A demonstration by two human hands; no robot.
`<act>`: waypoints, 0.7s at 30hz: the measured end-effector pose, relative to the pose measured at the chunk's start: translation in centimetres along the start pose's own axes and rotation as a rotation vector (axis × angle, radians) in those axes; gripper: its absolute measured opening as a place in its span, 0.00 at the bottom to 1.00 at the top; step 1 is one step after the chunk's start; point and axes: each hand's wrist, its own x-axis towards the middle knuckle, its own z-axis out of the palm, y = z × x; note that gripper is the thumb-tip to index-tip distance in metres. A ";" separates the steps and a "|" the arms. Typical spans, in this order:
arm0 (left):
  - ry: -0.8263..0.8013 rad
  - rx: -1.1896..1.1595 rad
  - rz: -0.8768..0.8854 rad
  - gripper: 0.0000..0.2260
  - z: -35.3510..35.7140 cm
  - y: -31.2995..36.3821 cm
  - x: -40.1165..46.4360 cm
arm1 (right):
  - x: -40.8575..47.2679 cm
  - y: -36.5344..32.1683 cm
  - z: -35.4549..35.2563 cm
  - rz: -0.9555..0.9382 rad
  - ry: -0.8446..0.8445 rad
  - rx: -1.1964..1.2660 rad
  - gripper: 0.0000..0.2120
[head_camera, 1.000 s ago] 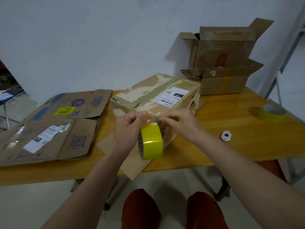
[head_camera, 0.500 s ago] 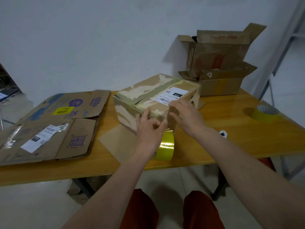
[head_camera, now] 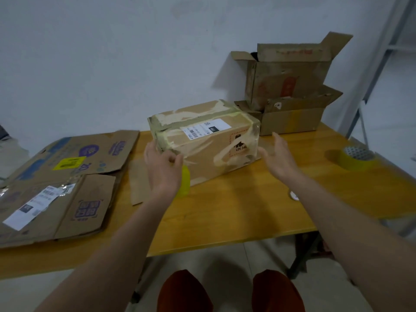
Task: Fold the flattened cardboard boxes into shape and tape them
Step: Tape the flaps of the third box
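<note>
- Left hand (head_camera: 163, 171) pinches the box (head_camera: 203, 140) at its near-left corner; yellow tape roll (head_camera: 185, 184) sits beneath.
- Right hand (head_camera: 278, 157) hovers released; it should brace the far end before turning.

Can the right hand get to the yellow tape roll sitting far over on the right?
Probably yes. The right hand is open and holds nothing, and only bare table lies between it and the tape roll.
</note>
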 end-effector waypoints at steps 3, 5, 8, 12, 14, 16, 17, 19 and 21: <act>0.014 -0.171 0.071 0.13 1.8 0.1 -0.5 | 2.5 -1.7 0.2 0.093 -0.032 0.168 0.37; 0.015 -0.243 0.051 0.14 2.6 -0.2 -0.1 | 4.5 -2.6 0.4 0.145 -0.052 0.276 0.37; -0.012 -0.280 0.015 0.14 2.4 -0.3 0.5 | 7.0 -3.0 1.0 0.181 -0.093 0.385 0.37; 0.027 -0.238 -0.068 0.16 1.3 -1.5 1.3 | 7.2 -3.4 2.5 0.160 -0.046 0.266 0.31; 0.040 -0.238 -0.116 0.17 0.7 -2.2 1.9 | 6.0 -3.7 3.6 0.111 -0.012 0.242 0.26; 0.020 -0.281 -0.136 0.16 0.2 -2.8 2.2 | 4.2 -3.9 4.7 0.074 0.074 0.265 0.19; 0.002 -0.301 -0.144 0.16 0.0 -2.9 2.3 | 3.2 -3.9 5.1 0.065 0.126 0.295 0.16; -0.025 -0.328 -0.150 0.16 -0.6 -3.3 2.3 | 1.1 -4.1 5.9 0.042 0.227 0.360 0.12; -0.039 -0.371 -0.156 0.16 -1.3 -3.5 2.2 | -1.2 -4.5 6.4 0.025 0.302 0.427 0.09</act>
